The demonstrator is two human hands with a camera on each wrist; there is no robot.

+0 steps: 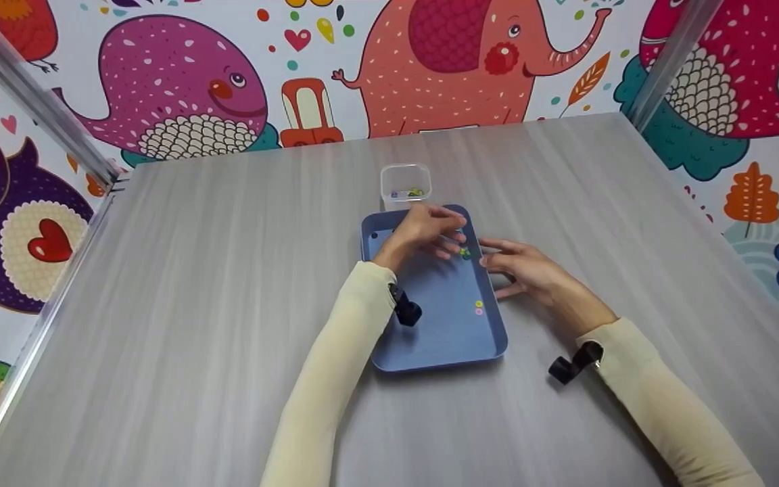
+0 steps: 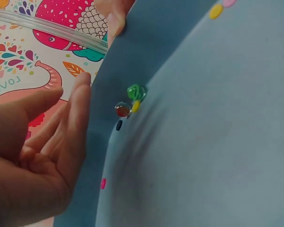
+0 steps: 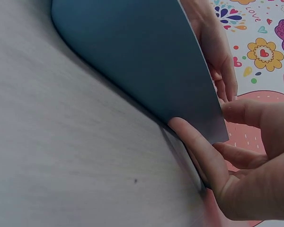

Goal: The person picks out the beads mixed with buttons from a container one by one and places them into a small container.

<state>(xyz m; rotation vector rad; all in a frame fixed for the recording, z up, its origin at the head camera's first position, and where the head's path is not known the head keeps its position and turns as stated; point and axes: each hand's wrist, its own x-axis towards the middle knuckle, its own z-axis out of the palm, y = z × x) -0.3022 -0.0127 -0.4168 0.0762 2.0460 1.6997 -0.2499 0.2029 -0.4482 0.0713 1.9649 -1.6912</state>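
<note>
A blue rectangular tray point(image 1: 440, 331) lies on the table, with small colourful beads along its right side. My left hand point(image 1: 427, 233) is over the tray's far part, thumb and fingers extended and apart with nothing seen between them. Close to those fingers in the left wrist view are a green bead point(image 2: 136, 92), a red-brown bead point(image 2: 123, 109), a yellow bead point(image 2: 136, 106) and a dark bead point(image 2: 119, 125). My right hand point(image 1: 531, 274) holds the tray's right wall from outside. In the right wrist view one finger lies along the lower edge, another digit at the rim.
Just beyond the tray stands a clear plastic box point(image 1: 406, 181) with some beads inside. A yellow bead point(image 1: 479, 304) and a pink bead point(image 1: 479, 312) lie by the tray's right wall. Patterned walls point(image 1: 322, 61) border the grey table point(image 1: 214, 284).
</note>
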